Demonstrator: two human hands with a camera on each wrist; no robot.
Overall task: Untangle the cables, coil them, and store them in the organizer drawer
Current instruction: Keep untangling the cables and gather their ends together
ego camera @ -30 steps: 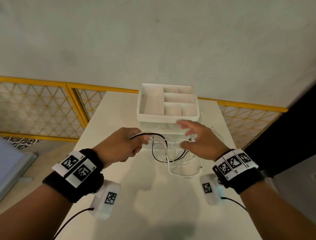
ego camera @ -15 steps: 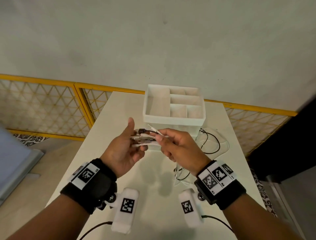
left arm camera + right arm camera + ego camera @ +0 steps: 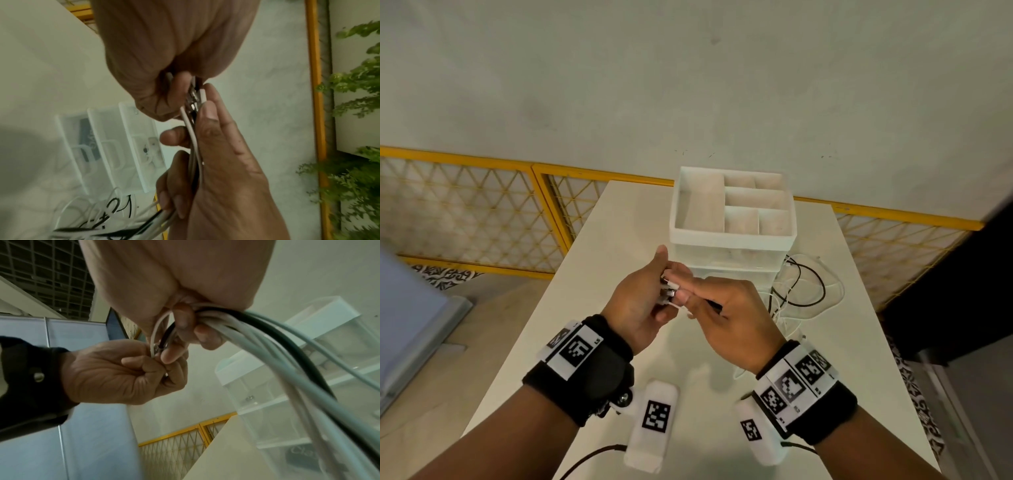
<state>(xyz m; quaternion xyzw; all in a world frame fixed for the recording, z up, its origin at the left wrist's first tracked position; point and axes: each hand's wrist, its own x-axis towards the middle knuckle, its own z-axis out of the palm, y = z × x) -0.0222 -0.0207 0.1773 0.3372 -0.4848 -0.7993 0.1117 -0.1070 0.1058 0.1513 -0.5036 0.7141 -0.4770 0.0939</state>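
Several white cables and a black one (image 3: 802,288) lie tangled on the table, right of the white organizer (image 3: 732,236). Their plug ends (image 3: 669,292) are bunched together in front of the organizer. My left hand (image 3: 665,286) pinches those ends between thumb and curled fingers. Touching it, my right hand (image 3: 686,298) pinches the same ends. In the right wrist view its lower fingers (image 3: 186,321) curl round the cable bundle (image 3: 273,345), which trails down to the table. The left wrist view shows a white cable (image 3: 193,138) running along the right hand's fingers.
The organizer has an open divided tray (image 3: 702,209) on top and clear drawers (image 3: 115,146) below, with small items inside. The white table (image 3: 619,219) is narrow. A yellow mesh fence (image 3: 469,209) runs behind it, and a blue panel (image 3: 404,308) stands to the left.
A second ago my right hand hovered open over the tangle; now it grips the cables beside the left hand. The loose tangle lies further right, and both hands have drawn closer together.
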